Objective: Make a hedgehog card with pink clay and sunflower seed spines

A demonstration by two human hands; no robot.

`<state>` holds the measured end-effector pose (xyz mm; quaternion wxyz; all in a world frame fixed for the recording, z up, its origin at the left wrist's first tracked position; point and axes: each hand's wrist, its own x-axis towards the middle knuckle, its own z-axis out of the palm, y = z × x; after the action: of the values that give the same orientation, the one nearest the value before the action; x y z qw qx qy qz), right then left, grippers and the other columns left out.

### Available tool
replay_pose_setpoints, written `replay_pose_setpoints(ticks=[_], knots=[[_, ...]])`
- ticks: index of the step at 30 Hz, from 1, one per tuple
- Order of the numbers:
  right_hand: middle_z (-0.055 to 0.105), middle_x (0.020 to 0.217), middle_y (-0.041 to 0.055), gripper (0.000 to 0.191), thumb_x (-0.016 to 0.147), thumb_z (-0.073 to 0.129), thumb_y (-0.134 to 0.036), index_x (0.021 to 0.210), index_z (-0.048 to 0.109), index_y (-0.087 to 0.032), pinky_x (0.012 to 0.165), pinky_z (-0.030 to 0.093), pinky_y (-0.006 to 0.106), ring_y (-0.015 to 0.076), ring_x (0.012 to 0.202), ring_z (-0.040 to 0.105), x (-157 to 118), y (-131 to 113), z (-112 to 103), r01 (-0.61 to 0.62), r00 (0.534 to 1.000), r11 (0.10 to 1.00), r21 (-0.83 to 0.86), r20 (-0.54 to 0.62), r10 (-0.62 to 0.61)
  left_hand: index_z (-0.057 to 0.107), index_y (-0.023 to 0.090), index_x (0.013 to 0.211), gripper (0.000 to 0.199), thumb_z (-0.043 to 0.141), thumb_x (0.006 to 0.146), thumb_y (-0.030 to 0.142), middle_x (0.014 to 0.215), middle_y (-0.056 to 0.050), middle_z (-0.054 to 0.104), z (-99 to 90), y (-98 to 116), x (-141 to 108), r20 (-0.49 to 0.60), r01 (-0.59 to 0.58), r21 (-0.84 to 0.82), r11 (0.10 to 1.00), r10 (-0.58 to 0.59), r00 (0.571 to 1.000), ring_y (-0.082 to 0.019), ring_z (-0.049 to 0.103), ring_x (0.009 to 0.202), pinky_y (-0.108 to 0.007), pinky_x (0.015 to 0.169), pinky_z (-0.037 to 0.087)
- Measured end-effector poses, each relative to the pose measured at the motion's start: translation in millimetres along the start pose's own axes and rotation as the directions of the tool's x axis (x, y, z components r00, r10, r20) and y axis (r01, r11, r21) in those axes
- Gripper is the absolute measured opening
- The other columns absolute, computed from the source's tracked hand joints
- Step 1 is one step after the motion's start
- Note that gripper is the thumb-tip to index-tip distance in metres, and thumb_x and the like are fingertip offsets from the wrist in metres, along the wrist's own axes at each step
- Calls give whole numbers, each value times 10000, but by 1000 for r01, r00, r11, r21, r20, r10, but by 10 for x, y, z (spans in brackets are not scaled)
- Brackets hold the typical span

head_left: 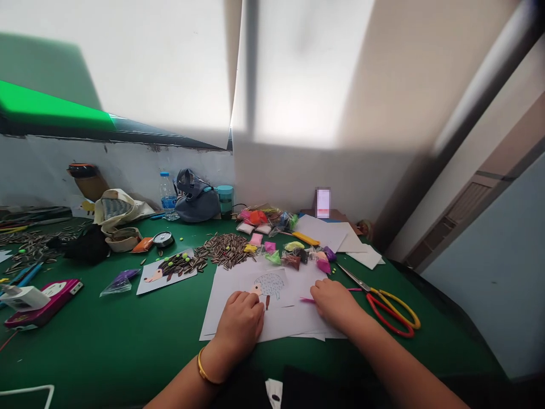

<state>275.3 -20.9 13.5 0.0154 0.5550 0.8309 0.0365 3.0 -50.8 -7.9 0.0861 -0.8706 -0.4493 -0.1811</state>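
Note:
A hedgehog drawing [272, 284] with a peach face and a brown leg lies on white sheets [298, 326]. My left hand [240, 319], a gold bangle at its wrist, rests with curled fingers at the drawing's lower left; whatever is under the fingers is hidden. On the sheets' right part is my right hand [334, 302], its fingers closed on or beside a thin pink tool [307, 300] that shows on both sides of it. Bags of coloured clay [293, 260] lie just beyond the paper.
Red and yellow scissors [392, 309] lie open at the right. Sunflower seeds [225, 250] are heaped behind the sheets, near a second hedgehog picture [168, 272]. A purple clay bag [121, 282] and a magenta power bank [45, 304] are at the left. A phone [323, 203] stands behind.

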Motion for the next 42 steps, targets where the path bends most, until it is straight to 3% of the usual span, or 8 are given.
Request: replay_pose_setpoints(ticks=[4,8,10,15,20,37,42], knots=[[680,760,83,146,838,547,-105,884,659,-187,587,334,286,215,689,612,39,-51,-139,-95,995,992,83,-29,98,659,221,934,177,498,923,152,842,-52,629,-14,-2,2,-34,-22,-2,1000,22,999,-219,566,809,-398,797,422],[702,940,39,253,907,474,-137,1018,677,-241,699,390,263,185,871,627,116,-325,-132,106,980,901,422,-196,-23,671,250,1005,173,533,923,185,839,-43,630,10,-17,-8,-59,-46,0,999,46,997,-220,565,808,-397,789,424],[695,887,25,256,900,497,-134,990,709,-246,733,396,268,181,865,615,165,-473,-50,156,971,870,468,-233,-48,680,252,992,153,571,905,189,848,-44,635,28,-24,-15,-50,-43,4,999,43,998,-226,569,830,-400,799,429],[660,797,25,149,884,609,-195,881,751,-241,741,390,285,180,803,588,250,-628,181,160,942,855,494,-335,17,687,243,979,129,607,888,197,873,-48,644,51,-37,-29,-32,-33,-8,999,33,999,-228,577,851,-406,819,442],[652,799,25,129,877,630,-181,860,744,-239,762,376,297,180,804,569,236,-621,243,209,905,852,480,-425,18,689,242,990,143,597,894,189,879,-50,652,43,-37,-29,-41,-25,-10,1000,25,999,-227,584,855,-406,826,447],[648,777,23,114,890,627,-203,820,713,-231,741,316,315,185,796,528,212,-658,266,207,891,924,322,-452,-43,690,236,969,136,590,890,186,884,-50,647,21,-28,-14,-15,-17,3,1000,17,1000,-222,577,851,-406,829,445],[658,760,14,118,868,637,-181,806,724,-231,742,340,304,174,778,550,227,-669,280,194,908,920,341,-416,-38,693,234,961,143,582,891,178,872,-51,651,15,-14,-16,-23,-4,-2,1000,4,1000,-222,579,844,-403,831,444]])
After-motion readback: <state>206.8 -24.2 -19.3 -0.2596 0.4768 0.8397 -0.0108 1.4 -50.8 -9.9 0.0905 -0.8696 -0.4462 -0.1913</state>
